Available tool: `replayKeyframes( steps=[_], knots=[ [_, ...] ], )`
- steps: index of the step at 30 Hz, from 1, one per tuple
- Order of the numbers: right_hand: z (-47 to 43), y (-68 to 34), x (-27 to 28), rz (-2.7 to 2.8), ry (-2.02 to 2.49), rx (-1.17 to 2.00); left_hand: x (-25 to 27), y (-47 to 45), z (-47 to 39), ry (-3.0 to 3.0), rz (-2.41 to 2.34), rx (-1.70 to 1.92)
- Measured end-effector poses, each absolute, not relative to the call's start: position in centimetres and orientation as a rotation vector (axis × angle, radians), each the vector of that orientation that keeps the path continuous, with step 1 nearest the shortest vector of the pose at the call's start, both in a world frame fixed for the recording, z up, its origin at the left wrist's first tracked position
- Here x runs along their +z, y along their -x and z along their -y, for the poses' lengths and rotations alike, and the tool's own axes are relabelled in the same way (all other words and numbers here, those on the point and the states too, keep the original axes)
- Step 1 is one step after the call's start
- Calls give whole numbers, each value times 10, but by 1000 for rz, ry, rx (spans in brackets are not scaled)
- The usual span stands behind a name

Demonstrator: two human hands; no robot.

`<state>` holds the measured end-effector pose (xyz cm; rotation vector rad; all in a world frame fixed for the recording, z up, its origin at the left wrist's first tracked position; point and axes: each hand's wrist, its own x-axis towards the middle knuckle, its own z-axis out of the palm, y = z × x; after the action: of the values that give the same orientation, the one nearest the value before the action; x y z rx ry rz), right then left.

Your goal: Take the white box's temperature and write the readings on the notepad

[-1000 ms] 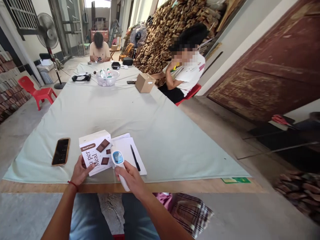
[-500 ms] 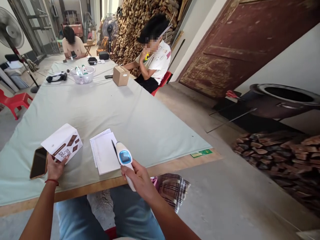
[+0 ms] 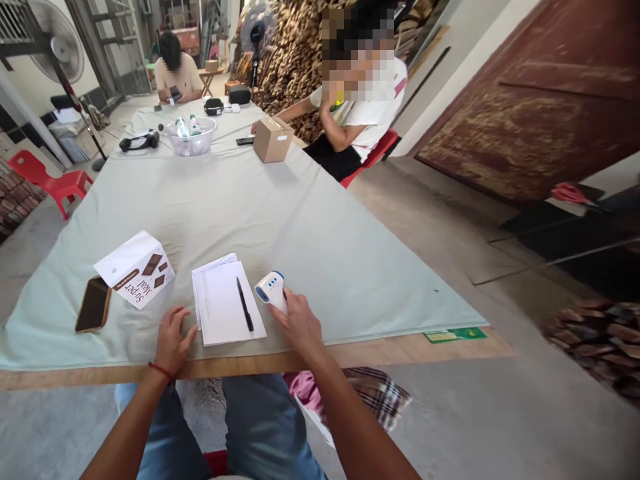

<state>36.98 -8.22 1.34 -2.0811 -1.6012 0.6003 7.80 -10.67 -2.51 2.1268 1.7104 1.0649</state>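
My right hand [image 3: 299,325] is closed around the handle of a white and blue infrared thermometer [image 3: 273,291], at the right of the paper stack. Resting near the table's front edge, my left hand [image 3: 175,337] is empty with its fingers apart. Between the two hands lie several white sheets of paper [image 3: 217,303], and a black pen [image 3: 245,305] lies on the top sheet. Beyond my left hand is a white box [image 3: 143,270] with brown print reading "Su-per Meal". A smartphone [image 3: 93,305] lies face up at the box's left.
Farther along the cloth-covered table [image 3: 320,240] are a cardboard box [image 3: 273,140], a clear plastic bowl [image 3: 193,141] holding bottles, and a black headset [image 3: 139,141]. One person [image 3: 353,107] sits at the right side, another [image 3: 176,73] at the far end. A red chair [image 3: 47,177] stands left.
My left hand has left the white box and moved right, to the table edge. My right hand has turned the thermometer and shifted it right, away from the pen and paper. The view has shifted too.
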Motion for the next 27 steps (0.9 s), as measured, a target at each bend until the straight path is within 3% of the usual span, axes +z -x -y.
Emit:
replayKeyframes(
  steps=[6,10,13,20,27],
  knots=[
    [60,-387,-12,1809,2230,283,-28,-92,91,-2348,-1694,918],
    [63,-383,-15,1761,2039,30,-31,-96,94,-2385,-1708,890],
    [62,-359,-15,1817,1809,174,-32,-98,95,-2354,-1732,906],
    [49,-311,-20,1944,1847,398,-30,-101,95,-2312,-1736,883],
    [69,-314,-22,1528,1254,863,-27,-106,99,-2311,-1744,802]
  ],
)
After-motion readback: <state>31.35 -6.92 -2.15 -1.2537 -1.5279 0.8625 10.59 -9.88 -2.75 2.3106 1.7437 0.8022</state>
